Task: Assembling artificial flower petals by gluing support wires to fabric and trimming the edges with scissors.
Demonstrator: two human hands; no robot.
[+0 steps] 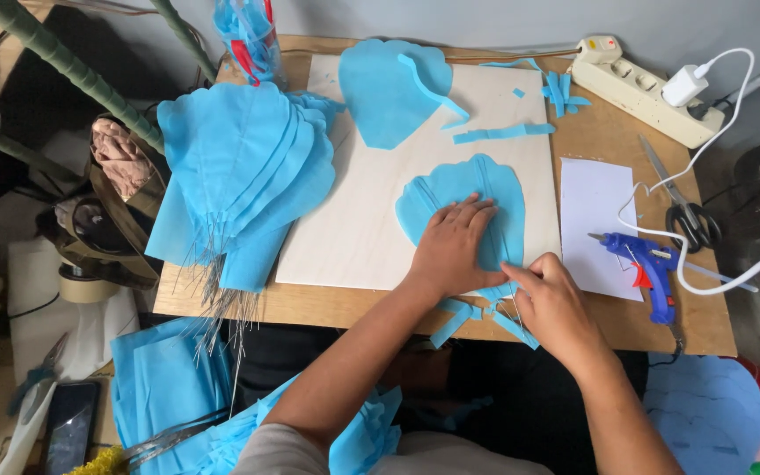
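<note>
A blue petal-shaped foam piece (455,189) with raised ribs lies on a pale wooden board (354,229). My left hand (452,248) presses flat on the petal's lower middle, fingers spread. My right hand (549,299) pinches the petal's narrow bottom end near the board's front edge, where thin wires and blue strips (459,317) stick out. A second blue petal (389,97) lies further back on the board.
A stack of wired blue petals (239,167) sits at the left. A blue glue gun (648,264) rests by a white paper sheet (595,215) on the right, with scissors (683,207) and a power strip (644,92) behind. Blue scraps (503,132) lie at the back.
</note>
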